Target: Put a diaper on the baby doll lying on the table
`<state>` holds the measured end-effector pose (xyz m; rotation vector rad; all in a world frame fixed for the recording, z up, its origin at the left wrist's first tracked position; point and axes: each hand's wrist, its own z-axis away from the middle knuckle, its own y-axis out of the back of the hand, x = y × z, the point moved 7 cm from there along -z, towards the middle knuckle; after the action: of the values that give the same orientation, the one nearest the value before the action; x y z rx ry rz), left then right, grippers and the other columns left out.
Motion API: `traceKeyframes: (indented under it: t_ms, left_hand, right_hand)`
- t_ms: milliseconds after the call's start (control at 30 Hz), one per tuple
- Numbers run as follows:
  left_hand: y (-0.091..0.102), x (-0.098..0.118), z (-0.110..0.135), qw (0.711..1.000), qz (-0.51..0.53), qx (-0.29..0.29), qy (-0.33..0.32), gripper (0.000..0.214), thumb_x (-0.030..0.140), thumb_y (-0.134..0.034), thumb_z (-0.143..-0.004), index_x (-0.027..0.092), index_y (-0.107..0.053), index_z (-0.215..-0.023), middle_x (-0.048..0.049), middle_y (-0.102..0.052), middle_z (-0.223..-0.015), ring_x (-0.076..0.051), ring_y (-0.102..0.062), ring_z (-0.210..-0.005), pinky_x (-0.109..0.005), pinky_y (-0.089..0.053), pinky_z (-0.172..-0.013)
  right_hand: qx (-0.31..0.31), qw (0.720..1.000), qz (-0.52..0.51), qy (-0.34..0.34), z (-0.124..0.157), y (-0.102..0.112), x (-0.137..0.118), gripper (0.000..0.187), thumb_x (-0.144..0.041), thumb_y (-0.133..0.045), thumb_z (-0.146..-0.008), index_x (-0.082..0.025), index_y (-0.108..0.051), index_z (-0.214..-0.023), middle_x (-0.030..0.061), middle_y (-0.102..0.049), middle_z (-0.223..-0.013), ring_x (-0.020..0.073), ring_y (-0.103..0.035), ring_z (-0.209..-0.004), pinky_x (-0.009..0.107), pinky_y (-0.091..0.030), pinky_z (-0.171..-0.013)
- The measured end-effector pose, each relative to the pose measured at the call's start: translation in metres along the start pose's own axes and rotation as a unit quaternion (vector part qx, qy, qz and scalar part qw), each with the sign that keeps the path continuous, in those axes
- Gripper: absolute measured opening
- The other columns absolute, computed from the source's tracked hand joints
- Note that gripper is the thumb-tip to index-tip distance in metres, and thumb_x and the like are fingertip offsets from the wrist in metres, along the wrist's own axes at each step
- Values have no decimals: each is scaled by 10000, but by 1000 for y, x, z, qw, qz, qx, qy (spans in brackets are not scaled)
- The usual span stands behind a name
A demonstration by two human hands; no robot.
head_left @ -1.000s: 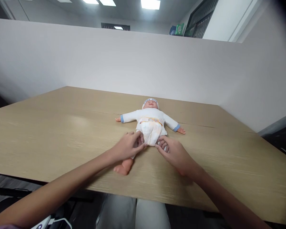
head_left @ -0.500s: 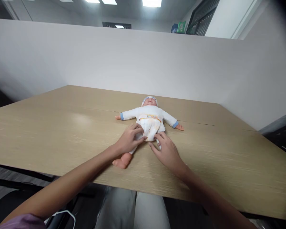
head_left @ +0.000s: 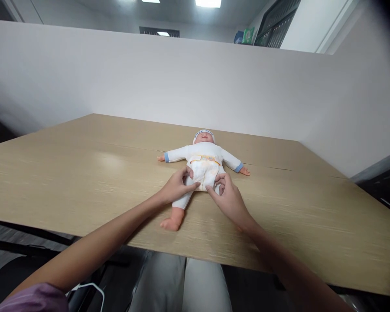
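Observation:
A baby doll (head_left: 204, 150) in white clothes with blue cuffs lies on its back, its head away from me and its arms spread. Around its hips is a white diaper (head_left: 205, 171) with an orange-patterned waistband. My left hand (head_left: 178, 185) grips the diaper's left leg edge, thumb near the crotch and fingers bent higher up the side. On the opposite edge, my right hand (head_left: 226, 194) has its thumb by the crotch and its fingers curled at the leg opening. One bare foot (head_left: 173, 220) shows below my left hand; my right hand and forearm hide most of the other leg.
The doll lies on a wooden table (head_left: 94, 182), whose front edge runs just above my lap. A pale partition wall (head_left: 182, 78) rises behind the table. A green package (head_left: 248, 35) shows beyond the wall.
My fingers have shifted along the diaper's leg edges, and its front looks flatter and wider at the crotch. The doll's visible leg has moved slightly right.

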<state>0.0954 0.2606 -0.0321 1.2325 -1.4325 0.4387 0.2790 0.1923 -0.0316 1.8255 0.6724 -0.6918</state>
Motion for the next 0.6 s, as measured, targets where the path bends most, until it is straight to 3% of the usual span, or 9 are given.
traceKeyframes:
  t_ms: [100,200,267,400,533,600]
  left_hand:
    - [3,-11,-1,994,80,34,62,472,413,-834,-745,224,-442,-927,52,-508,-805,-147,-505,-761,-281,-402,-726]
    - [7,-16,3,987,91,60,114,540,427,-894,-670,206,-515,-984,26,-588,-840,-172,-567,-810,-300,-436,-767]
    - [8,-9,4,993,51,46,97,495,470,-867,-717,183,-602,-1020,-11,-651,-902,-195,-600,-862,-317,-450,-800]
    - [5,3,3,997,-34,-17,67,427,585,-740,-843,162,-714,-895,-26,-680,-846,-204,-598,-806,-323,-427,-733]
    - [3,-3,2,983,121,-57,127,513,607,-774,-802,158,-767,-1049,-82,-759,-977,-255,-676,-922,-357,-502,-796]
    - [3,-7,2,971,177,-59,153,557,609,-796,-782,152,-766,-1099,-115,-775,-1021,-283,-699,-989,-385,-533,-843]
  right_hand:
    - [29,999,-22,-25,0,13,6,355,-524,-710,-867,-245,-554,-1020,14,-751,-912,184,-599,-679,318,-423,-676]
    - [31,999,-7,-37,1,21,8,315,-548,-707,-875,-247,-646,-941,30,-794,-962,228,-680,-838,348,-454,-790]
    - [19,999,12,-29,1,20,7,296,-546,-697,-885,-251,-701,-903,37,-802,-958,253,-688,-897,368,-459,-822]
    - [-4,1000,25,-14,-4,9,9,341,-573,-689,-878,-243,-771,-897,63,-792,-934,288,-651,-939,394,-457,-829]
    - [-46,986,-142,-72,-9,-2,25,429,-618,-689,-864,-216,-779,-982,56,-777,-977,252,-657,-911,367,-488,-823]
    - [-28,980,-178,-79,-9,0,29,456,-635,-722,-837,-206,-787,-980,63,-759,-1043,243,-649,-943,358,-493,-840]
